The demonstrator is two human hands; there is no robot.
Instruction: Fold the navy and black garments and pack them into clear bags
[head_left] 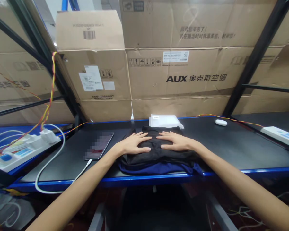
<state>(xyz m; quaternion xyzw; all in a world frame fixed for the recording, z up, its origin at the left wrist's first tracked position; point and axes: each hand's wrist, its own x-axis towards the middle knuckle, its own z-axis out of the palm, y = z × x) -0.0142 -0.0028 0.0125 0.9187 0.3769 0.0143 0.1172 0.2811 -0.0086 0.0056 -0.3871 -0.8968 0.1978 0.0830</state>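
here, nearest, a blue-edged black desk (250,150) holds a folded black cloth (156,157) with dark blue cloth (156,168) showing beneath at the front edge. the left hand (136,143) and right hand (174,140) lie flat on the black cloth, fingers spread, palms down, apart from each other and gripping nothing. to the left lies a phone (100,146) with a white cable plugged in. behind the cloth are clear plastic bags (165,121); farther right, a small white case (221,122). beyond stand brown cardboard sheets (197,67) printed "aux".
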